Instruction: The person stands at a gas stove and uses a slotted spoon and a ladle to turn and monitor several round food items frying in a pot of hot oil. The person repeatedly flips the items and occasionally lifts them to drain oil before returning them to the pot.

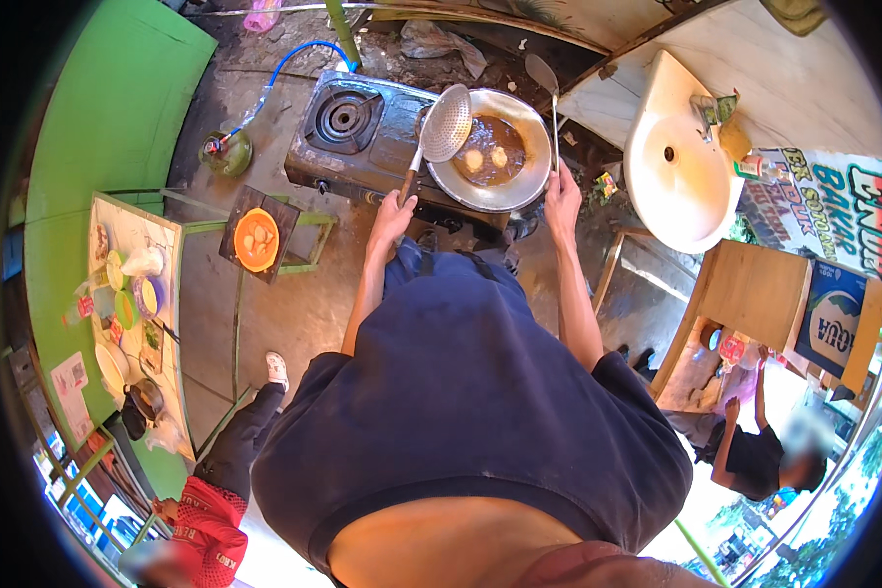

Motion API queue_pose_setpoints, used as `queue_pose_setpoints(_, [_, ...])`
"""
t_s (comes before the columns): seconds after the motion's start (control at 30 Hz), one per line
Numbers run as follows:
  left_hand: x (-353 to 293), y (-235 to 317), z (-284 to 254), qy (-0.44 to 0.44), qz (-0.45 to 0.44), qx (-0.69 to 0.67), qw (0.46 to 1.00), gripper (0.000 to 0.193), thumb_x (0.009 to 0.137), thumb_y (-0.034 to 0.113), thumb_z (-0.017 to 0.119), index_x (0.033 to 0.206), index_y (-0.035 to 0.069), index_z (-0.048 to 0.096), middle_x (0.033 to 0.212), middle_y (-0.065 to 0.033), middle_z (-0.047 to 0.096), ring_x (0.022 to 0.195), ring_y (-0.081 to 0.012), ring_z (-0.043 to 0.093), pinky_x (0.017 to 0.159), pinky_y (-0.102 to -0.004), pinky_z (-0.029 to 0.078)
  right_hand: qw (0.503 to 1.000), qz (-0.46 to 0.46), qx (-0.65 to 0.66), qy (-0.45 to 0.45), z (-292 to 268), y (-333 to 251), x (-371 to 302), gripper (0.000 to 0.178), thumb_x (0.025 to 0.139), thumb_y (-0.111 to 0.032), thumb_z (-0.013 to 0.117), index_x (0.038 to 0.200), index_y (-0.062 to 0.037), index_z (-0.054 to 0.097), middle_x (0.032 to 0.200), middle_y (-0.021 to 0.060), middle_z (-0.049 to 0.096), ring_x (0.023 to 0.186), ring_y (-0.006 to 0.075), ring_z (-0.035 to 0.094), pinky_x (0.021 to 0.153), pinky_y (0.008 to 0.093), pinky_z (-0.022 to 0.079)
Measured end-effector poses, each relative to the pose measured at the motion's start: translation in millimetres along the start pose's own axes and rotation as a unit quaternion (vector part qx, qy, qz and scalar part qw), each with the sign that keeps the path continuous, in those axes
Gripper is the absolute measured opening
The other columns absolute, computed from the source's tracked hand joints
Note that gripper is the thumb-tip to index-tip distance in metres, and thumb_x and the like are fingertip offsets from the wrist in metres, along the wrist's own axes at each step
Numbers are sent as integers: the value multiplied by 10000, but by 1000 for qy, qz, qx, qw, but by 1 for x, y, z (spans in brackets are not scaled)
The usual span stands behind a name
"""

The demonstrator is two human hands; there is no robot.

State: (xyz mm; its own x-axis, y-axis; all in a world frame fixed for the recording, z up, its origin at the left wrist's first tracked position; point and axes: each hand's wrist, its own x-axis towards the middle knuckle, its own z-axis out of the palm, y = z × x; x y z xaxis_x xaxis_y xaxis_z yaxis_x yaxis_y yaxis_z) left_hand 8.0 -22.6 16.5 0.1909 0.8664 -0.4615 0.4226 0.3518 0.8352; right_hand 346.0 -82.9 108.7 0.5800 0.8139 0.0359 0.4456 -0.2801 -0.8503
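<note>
A wide metal wok [536, 147] of brown bubbling oil sits on the right side of the stove [392, 116]. Two pale, roundish pieces of food [487, 158] float in the oil. My left hand [393, 217] is closed around the handle of a perforated skimmer [450, 124], whose bowl hangs over the wok's left rim. In my right hand [563, 203] is the handle of a long metal ladle [542, 73]. Its head points away from me, beyond the wok's far right edge and clear of the oil.
Left of me, an orange bowl [256, 241] with pale pieces rests on a small stand. A table [171, 240] carries bowls and bottles. A green gas cylinder [227, 155] feeds the stove by a blue hose [276, 76]. A sink [657, 167] stands right; two people are behind me.
</note>
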Motion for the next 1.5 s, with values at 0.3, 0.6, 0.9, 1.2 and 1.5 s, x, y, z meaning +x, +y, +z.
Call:
queue_pose_setpoints(0.3, [11, 4, 1, 2, -20, -14, 1000, 383, 943, 309, 651, 1058, -55, 614, 854, -168, 683, 808, -270, 662, 739, -402, 500, 986, 127, 90, -57, 23, 69, -37, 303, 1020, -221, 558, 1262, -59, 641, 730, -26, 542, 563, 46, 460, 466, 236, 390])
queue_pose_setpoints(0.6, [9, 5, -3, -20, -31, -12, 999, 340, 958, 312, 650, 966, -25, 606, 776, -112, 656, 721, -220, 633, 680, -388, 491, 956, 256, 84, -117, 17, 91, -76, 248, 1038, -209, 529, 1198, -39, 615, 673, -32, 516, 471, 52, 414, 410, 232, 353])
queue_pose_setpoints(0.9, [-3, 18, -11, -61, -52, -76, 994, 273, 995, 317, 624, 1020, 68, 515, 693, 4, 525, 488, -57, 408, 436, -244, 321, 944, 288, 108, -121, -1, 89, -75, 250, 1052, -221, 490, 1209, -60, 600, 680, -37, 518, 489, 34, 399, 422, 223, 347])
queue_pose_setpoints(1.2, [-3, 37, -6, -77, -46, -121, 989, 288, 991, 299, 636, 1049, 47, 510, 674, 11, 509, 467, -48, 386, 427, -243, 297, 936, 273, 163, -150, 1, 64, -50, 276, 1032, -237, 529, 1173, -31, 646, 654, -27, 530, 476, 69, 455, 408, 255, 377])
queue_pose_setpoints(1.5, [0, 40, -10, -81, -74, -115, 987, 280, 992, 291, 640, 1065, 53, 512, 662, 38, 490, 477, -35, 393, 431, -231, 295, 943, 287, 80, -151, 5, 93, -41, 244, 1046, -222, 499, 1177, -59, 625, 674, -42, 497, 487, 34, 384, 425, 218, 319])
